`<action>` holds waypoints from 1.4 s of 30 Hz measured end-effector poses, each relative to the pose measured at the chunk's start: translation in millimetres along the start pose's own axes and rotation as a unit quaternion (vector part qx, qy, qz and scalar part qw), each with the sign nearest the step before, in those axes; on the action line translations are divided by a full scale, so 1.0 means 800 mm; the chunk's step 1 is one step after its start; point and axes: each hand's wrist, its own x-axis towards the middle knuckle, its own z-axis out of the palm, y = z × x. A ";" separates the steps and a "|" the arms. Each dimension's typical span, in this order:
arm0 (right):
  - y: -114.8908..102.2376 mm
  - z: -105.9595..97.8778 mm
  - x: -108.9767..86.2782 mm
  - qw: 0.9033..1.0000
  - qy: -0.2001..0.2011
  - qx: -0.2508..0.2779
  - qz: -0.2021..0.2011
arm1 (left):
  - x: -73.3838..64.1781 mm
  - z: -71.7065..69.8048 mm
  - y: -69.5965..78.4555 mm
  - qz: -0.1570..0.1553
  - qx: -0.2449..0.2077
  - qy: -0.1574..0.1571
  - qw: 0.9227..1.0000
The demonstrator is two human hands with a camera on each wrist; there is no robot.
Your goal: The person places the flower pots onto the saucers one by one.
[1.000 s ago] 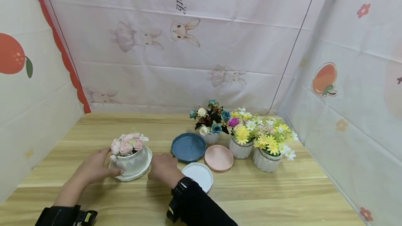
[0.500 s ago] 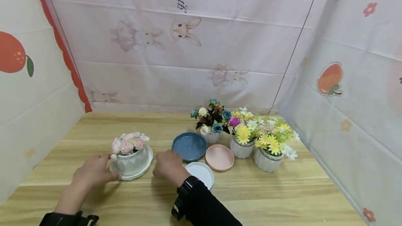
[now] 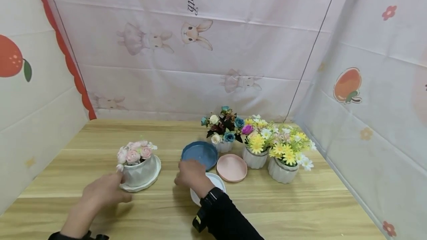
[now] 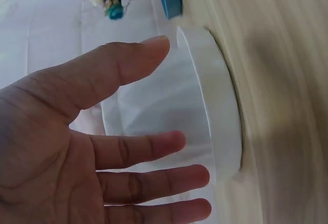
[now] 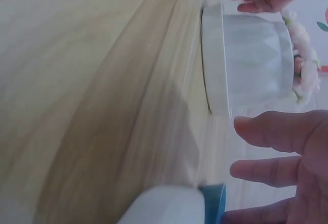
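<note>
A white faceted flowerpot (image 3: 138,174) with pink artificial flowers (image 3: 134,153) stands upright on a white saucer (image 3: 156,175) at the left. My left hand (image 3: 102,192) is beside the pot's near left side, and in the left wrist view its fingers (image 4: 148,149) are straight and hold nothing. My right hand (image 3: 193,175) hovers right of the pot, over part of another white saucer (image 3: 217,181) and by the near edge of a blue saucer (image 3: 199,153). The right wrist view shows its fingers (image 5: 264,171) extended, apart from the pot.
A pink saucer (image 3: 231,168) lies right of the blue one. Three potted arrangements stand behind and to the right: teal and cream roses (image 3: 225,127), yellow daisies with a purple bloom (image 3: 256,154), and yellow and white daisies (image 3: 283,169). Printed cloth walls (image 3: 166,84) enclose the wooden table (image 3: 283,210).
Both hands have drawn away from the potted pink flowers: the left slightly back towards me, the right rightwards over the white saucer. The pot and its saucer stay in place.
</note>
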 end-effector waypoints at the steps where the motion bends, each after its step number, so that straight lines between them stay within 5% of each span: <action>1: 0.002 -0.001 0.000 1.000 -0.003 0.006 0.006 | 0.000 0.001 0.003 0.000 0.002 -0.004 1.000; 16: 0.036 -0.018 -0.003 0.999 -0.006 0.029 0.031 | 0.004 0.019 0.050 0.059 0.020 0.016 0.998; 28: 0.073 -0.030 0.000 0.998 0.004 0.019 0.052 | 0.024 0.029 0.074 0.097 0.024 0.055 0.993; 36: 0.096 -0.028 0.000 0.995 0.008 0.064 0.075 | 0.038 0.035 0.090 0.100 0.016 0.043 0.994; 42: 0.115 -0.027 -0.004 0.994 0.042 0.088 0.048 | 0.053 0.040 0.101 0.097 0.023 0.039 0.994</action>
